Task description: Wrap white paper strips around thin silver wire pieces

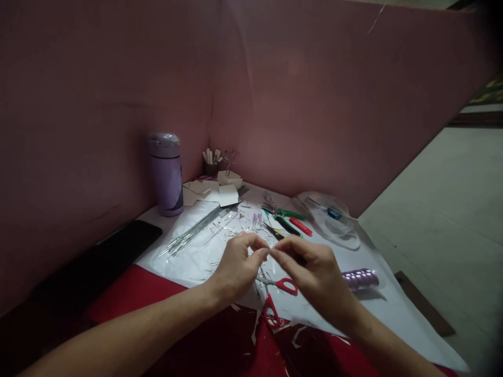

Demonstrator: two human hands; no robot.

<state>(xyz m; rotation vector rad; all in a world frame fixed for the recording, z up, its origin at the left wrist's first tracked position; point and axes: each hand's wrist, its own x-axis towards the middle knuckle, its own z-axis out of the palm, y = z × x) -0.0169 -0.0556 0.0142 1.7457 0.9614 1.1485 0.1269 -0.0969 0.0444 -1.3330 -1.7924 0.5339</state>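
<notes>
My left hand (pixel 239 264) and my right hand (pixel 314 275) meet fingertip to fingertip above a white sheet (pixel 188 256). They pinch something very small between them; it is too tiny to name. Red-handled scissors (pixel 277 298) lie open right under my hands. A spool of lilac ribbon (pixel 359 278) lies just right of my right hand. A bundle of thin silver wires (pixel 192 230) fans out to the left of my left hand. Small clear and lilac snippets (pixel 251 220) litter the sheet beyond my fingers.
A lilac flask (pixel 165 175) stands at the back left by pink partition walls. White card pieces (pixel 212 192) and a cup of sticks (pixel 212 159) fill the corner. Green and red handled tools (pixel 291 220) and a clear plastic bag (pixel 334 220) lie at the right. A black phone (pixel 113 248) rests left.
</notes>
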